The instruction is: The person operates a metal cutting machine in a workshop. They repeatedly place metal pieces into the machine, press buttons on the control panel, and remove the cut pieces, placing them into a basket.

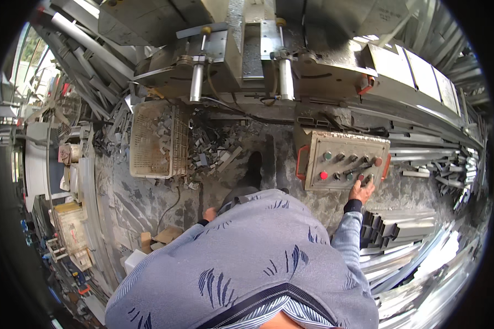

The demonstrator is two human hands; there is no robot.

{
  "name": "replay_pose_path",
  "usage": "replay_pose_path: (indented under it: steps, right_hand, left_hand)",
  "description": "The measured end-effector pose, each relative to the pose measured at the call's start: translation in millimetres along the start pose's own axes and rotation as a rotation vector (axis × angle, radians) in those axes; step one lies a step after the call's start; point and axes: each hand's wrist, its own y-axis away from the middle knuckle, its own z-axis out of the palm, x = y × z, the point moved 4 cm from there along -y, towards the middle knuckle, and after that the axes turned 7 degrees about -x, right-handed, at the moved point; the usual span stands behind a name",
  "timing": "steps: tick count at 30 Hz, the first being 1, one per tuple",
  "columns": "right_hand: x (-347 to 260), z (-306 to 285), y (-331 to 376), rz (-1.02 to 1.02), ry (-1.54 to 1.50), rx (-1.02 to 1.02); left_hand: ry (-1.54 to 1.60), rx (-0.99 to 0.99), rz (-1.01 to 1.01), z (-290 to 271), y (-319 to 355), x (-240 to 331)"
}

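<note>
My right hand (pixel 361 191) is at the lower right corner of a control box (pixel 343 159) with rows of buttons and switches. Its fingers are stretched out and apart, with the tips on or just over the lower-right buttons; exact contact is hard to make out. A red button (pixel 324 175) sits at the panel's lower left, and a green one (pixel 327 156) above it. Low beside my body hangs my left hand (pixel 210 214), next to my dark trousers; its fingers are partly hidden. Ahead stands a metal machine with a left clamp cylinder (pixel 196 82) and a right clamp cylinder (pixel 286 79).
A dirty plastic crate (pixel 142 140) holds offcuts, and metal scraps (pixel 217 156) litter the floor beside it. Long metal profiles (pixel 428 153) lie stacked to the right. More dark profiles (pixel 380 229) lie near my right forearm. A cable (pixel 173 211) runs over the floor.
</note>
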Motion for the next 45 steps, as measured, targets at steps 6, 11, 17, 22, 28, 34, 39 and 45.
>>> replay_pose_path:
  steps: [6,11,17,22,28,34,39,45]
  right_hand:
    - [17.8,-6.0,3.4,-0.054,-0.039,0.120]
    - [17.4,-16.0,4.8,-0.020,-0.063,0.072]
    - [10.8,-21.5,-3.7,-0.118,0.151,-0.054]
    - [4.7,-20.1,-8.2,0.030,0.421,-0.223]
    - [-1.9,-19.9,-17.8,0.125,0.453,-0.315]
    - [-0.3,-18.7,-17.1,0.089,0.443,-0.297]
    - [0.2,-16.6,-14.8,0.055,0.406,-0.262]
    - [-2.8,-18.3,-14.8,0.141,0.390,-0.324]
  left_hand:
    - [0.152,-0.201,-0.038,-23.5,-30.4,-61.4]
    - [0.717,-0.101,0.103,-122.2,-13.2,32.1]
    - [0.589,-0.108,-0.245,-159.8,7.0,116.1]
    - [0.613,-0.188,-0.237,-131.4,10.4,135.4]
    - [0.518,-0.167,-0.038,-112.1,0.4,125.4]
    - [0.651,-0.154,-0.144,-116.3,-2.4,107.3]
    - [0.677,-0.164,-0.224,-121.0,-0.6,96.3]
    - [0.685,-0.149,-0.191,-112.8,-5.0,86.2]
